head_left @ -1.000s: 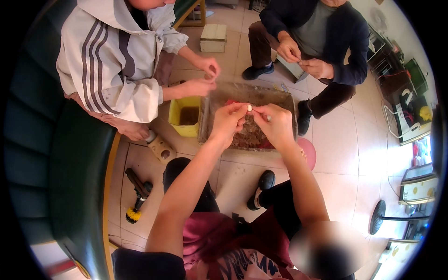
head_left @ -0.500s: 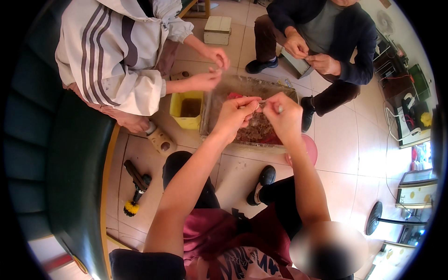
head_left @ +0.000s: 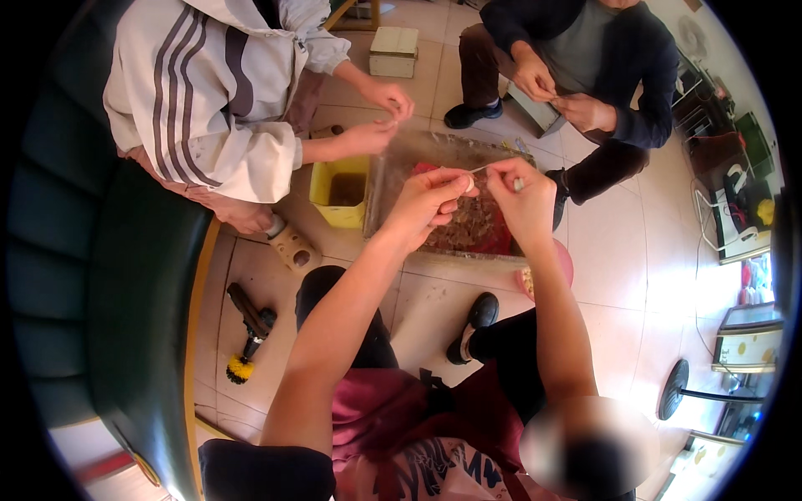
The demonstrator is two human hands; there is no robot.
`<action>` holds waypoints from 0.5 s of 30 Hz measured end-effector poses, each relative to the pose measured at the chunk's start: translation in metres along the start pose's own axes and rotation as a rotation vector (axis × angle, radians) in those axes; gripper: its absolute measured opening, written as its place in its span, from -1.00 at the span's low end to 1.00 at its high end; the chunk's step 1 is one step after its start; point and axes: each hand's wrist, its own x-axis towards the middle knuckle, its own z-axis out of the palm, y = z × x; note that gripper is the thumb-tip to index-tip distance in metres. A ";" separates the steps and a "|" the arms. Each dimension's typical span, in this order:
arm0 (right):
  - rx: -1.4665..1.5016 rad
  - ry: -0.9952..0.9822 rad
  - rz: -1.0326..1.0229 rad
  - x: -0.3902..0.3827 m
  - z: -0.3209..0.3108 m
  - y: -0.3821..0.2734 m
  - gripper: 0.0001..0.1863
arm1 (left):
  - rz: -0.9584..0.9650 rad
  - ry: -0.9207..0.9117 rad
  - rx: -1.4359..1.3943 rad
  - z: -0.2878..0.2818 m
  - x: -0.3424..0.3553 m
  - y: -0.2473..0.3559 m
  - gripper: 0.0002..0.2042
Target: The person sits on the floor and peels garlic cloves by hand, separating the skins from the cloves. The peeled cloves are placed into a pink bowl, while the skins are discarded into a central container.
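Note:
Both my hands are raised over a large worn rectangular tub (head_left: 378, 188) that holds brown scraps and something red. My left hand (head_left: 424, 204) pinches a small whitish piece (head_left: 469, 183) between thumb and fingers. From it a thin pale strand (head_left: 479, 170) runs across to my right hand (head_left: 528, 200), whose thumb and index finger are pinched at the strand's end. Something pale, too small to name, shows by the right hand's curled fingers. What kind of piece this is, I cannot make out.
A yellow bucket (head_left: 320, 199) with brownish liquid stands left of the tub. Below my right hand is a pink bowl (head_left: 563, 265) with pale bits. Two people sit opposite, hands together. A drill with a yellow brush (head_left: 241, 369) lies by the dark green sofa (head_left: 138, 275).
My right hand has moved slightly right, away from my left, and the pale strand between them now shows longer. More of the pink bowl's contents is visible. The view has shifted slightly.

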 end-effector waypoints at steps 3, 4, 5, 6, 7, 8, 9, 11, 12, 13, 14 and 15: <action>-0.043 0.022 0.091 0.002 -0.005 0.007 -0.91 | -0.049 -0.022 -0.050 0.003 -0.003 0.006 -0.68; -0.039 0.000 0.122 0.001 -0.008 0.007 -0.90 | -0.064 -0.025 -0.073 0.003 -0.003 0.007 -0.68; -0.033 -0.025 0.153 0.000 -0.009 0.007 -0.90 | -0.057 -0.019 -0.084 0.002 -0.003 0.006 -0.70; 0.036 -0.051 0.127 -0.002 -0.008 0.006 -0.90 | -0.050 -0.013 -0.095 0.000 -0.002 0.005 -0.71; 0.105 -0.078 0.100 -0.005 -0.004 0.005 -0.89 | -0.043 -0.007 -0.106 -0.001 -0.001 0.004 -0.72; 0.174 -0.105 0.075 -0.007 -0.002 0.004 -0.89 | -0.032 0.007 -0.095 -0.001 0.000 0.002 -0.72; 0.139 -0.114 -0.003 -0.007 0.000 0.003 -0.89 | -0.021 0.022 -0.084 0.000 0.000 0.000 -0.73; 0.069 -0.129 -0.159 -0.008 0.002 0.001 -0.89 | -0.011 0.039 -0.059 -0.001 0.002 -0.002 -0.73; 0.068 -0.133 -0.161 -0.008 0.003 0.003 -0.90 | -0.012 0.042 -0.044 -0.002 0.003 -0.003 -0.73; 0.053 -0.131 -0.162 -0.009 0.003 0.002 -0.90 | -0.013 0.045 -0.030 -0.002 0.003 -0.004 -0.73; 0.038 -0.128 -0.163 -0.009 0.004 0.000 -0.90 | -0.024 0.049 -0.011 -0.001 0.003 -0.004 -0.73; 0.023 -0.125 -0.164 -0.008 0.004 0.000 -0.90 | -0.035 0.054 0.008 0.001 0.002 -0.003 -0.73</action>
